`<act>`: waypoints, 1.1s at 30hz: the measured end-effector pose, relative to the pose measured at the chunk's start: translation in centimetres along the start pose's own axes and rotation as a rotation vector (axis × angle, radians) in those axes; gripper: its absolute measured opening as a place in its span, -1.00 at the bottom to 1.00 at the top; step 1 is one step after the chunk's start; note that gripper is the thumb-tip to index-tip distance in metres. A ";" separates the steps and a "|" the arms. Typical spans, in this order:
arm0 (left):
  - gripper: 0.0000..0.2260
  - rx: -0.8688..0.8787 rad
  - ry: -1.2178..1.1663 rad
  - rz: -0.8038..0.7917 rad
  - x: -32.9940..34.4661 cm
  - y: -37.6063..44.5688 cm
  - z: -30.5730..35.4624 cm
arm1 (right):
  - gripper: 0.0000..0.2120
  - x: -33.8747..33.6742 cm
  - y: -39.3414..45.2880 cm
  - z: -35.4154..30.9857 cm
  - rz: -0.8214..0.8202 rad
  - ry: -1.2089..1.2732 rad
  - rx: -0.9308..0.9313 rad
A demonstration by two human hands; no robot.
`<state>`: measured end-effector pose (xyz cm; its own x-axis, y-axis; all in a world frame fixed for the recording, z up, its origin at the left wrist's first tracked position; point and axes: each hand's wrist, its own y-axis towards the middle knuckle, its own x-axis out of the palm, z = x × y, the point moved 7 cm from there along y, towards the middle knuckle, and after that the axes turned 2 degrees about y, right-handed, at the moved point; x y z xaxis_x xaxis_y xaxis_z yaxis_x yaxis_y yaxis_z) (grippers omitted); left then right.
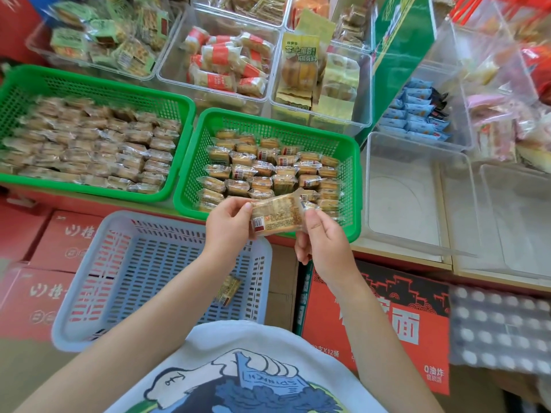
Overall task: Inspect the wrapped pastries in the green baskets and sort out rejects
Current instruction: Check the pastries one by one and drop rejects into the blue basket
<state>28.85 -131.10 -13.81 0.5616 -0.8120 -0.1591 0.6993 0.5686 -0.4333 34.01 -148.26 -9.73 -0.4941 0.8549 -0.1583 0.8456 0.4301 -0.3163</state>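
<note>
Held pastry: a flat, squarish wrapped pastry in crinkly clear film with a small red label is sitting at the centre of the frame, over the near rim of the right green basket.
Left hand: the left hand is pinching the pastry's left edge, thumb on top and fingers curled beneath.
Right hand: the right hand is gripping the pastry's right edge, thumb pressing the crimped film end.
Right green basket: a rectangular green basket of perforated plastic mesh is lying centre right, its far end showing bare floor and the near part filling with loosely ordered rows of golden wrapped pastries.
Left green basket: a second green mesh basket is sitting at the left, touching the first, packed with blurred rows of pastries, with bare floor along its far wall.
Grey basket: a pale grey slotted basket is resting lower left on red printed cartons, holding one wrapped pastry near its right side and otherwise offering open floor.
Clear bins: glossy transparent tubs across the top are holding assorted packaged snacks; two more at the right are showing only their smooth bottoms.
Edges: the green baskets' near rims are running along the counter edge, just above the grey basket.
Person: a white printed shirt is filling the bottom centre.
</note>
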 end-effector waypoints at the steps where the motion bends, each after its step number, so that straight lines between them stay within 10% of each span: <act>1: -0.82 0.020 0.035 0.007 0.1 0.1 0.1 | -0.66 0.0 0.2 0.1 -0.005 -0.010 0.008; 11: -0.87 0.378 0.137 -0.009 0.8 0.3 3.1 | -0.64 0.3 2.3 1.6 -0.148 0.306 0.211; 20: -0.68 0.314 0.778 -0.162 1.8 6.1 -1.9 | -0.75 -6.9 7.8 3.6 0.288 -0.230 0.137; 33: -0.53 0.508 1.358 -0.450 7.6 12.0 -5.1 | -0.63 -1.1 16.0 6.8 0.014 -1.000 -0.068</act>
<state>39.25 -131.11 -24.77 -0.3560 -0.2658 -0.8959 0.9292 0.0013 -0.3696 46.71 -144.33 -20.99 -0.4006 0.2371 -0.8850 0.8471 0.4641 -0.2591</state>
